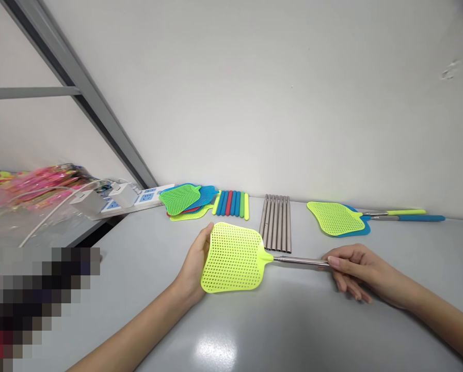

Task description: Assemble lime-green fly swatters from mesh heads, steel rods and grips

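Lime-yellow mesh forms the swatter head point(233, 261), over the grey table point(293, 336), just nearer us than the steel tubes point(276, 227), with room on our side. Our left hand point(194, 271) curves behind its left edge, fingers mostly hidden, their closure unclear; our right hand point(361, 268) pinches the metal rod point(303, 261), lower fingers loosely spread.

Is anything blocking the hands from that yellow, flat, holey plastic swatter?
Nothing visible: the right hand pinches its silver metal rod, and the left hand sits against the edge of the yellow perforated plastic head.
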A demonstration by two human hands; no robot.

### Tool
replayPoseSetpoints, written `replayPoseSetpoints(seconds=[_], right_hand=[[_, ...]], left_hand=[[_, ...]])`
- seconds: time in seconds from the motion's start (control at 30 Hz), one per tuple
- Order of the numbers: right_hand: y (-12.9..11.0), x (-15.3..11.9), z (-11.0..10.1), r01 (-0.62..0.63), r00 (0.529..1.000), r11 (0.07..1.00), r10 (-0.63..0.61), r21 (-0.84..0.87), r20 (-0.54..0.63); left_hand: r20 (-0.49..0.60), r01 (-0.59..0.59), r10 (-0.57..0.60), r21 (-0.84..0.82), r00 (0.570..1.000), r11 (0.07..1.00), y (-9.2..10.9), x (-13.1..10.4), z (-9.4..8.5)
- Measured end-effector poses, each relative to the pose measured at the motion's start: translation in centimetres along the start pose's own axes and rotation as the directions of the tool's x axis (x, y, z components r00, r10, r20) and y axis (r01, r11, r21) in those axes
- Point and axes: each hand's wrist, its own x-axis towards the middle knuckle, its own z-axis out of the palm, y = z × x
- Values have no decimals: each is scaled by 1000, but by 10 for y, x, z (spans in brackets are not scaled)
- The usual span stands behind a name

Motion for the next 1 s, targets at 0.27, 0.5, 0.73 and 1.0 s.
replayPoseSetpoints(seconds=[0.27,0.5,0.73,1.0], right_hand=[[-9,-1,5,3,1000,1000,-3,-23,-7],[-11,-4,4,-50,998,989,54,-140,20],[-12,-4,8,-14,1000,982,16,-188,13],[-14,-4,9,-10,999,961,21,-275,37]], left_hand=[[-24,-11,12,34,1000,999,-1,-2,-2],[-24,-30,31,68,999,997,0,1,-2],[-53,-35,40,86,998,996,1,4,-5],[62,-26,11,244,998,969,4,-2,-4]])
